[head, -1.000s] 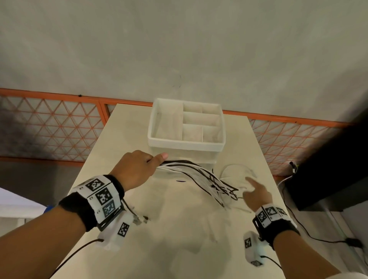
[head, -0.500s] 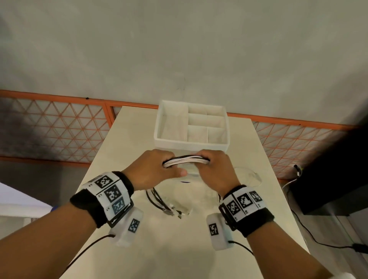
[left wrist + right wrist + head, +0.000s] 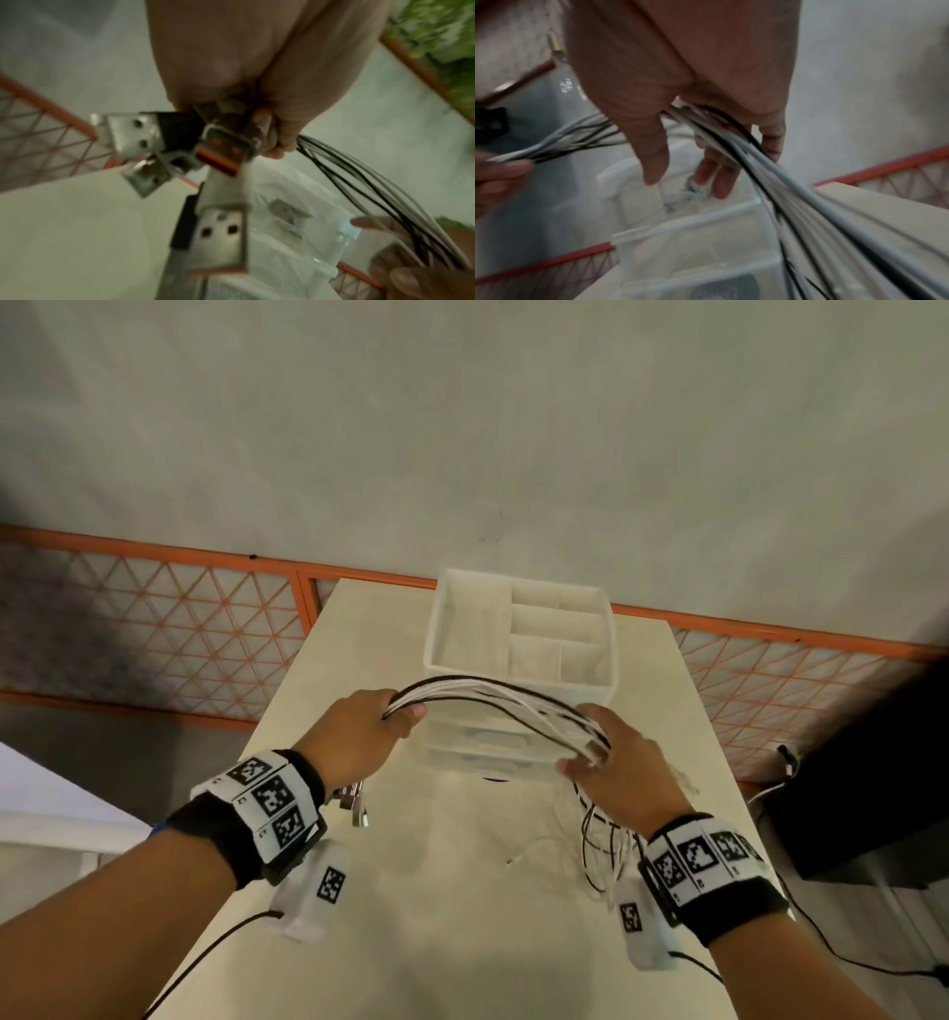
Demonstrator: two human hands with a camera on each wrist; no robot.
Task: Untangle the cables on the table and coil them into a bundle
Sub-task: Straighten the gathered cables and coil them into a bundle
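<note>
Your hands now pulled apart, your left hand gripping the cables, your right hand loosely open under them above the desk.

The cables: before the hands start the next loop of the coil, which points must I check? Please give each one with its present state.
1. Left hand grips the cables near the USB plugs: ok.
2. Right hand closed on the strands: not ok; fingers look straight and loose, strands run across the palm.
3. Plug ends gathered together: ok.
4. Free ends lifted off the table: not ok; they trail below the right hand.
5. Knots in the trailing part: cannot tell.
</note>
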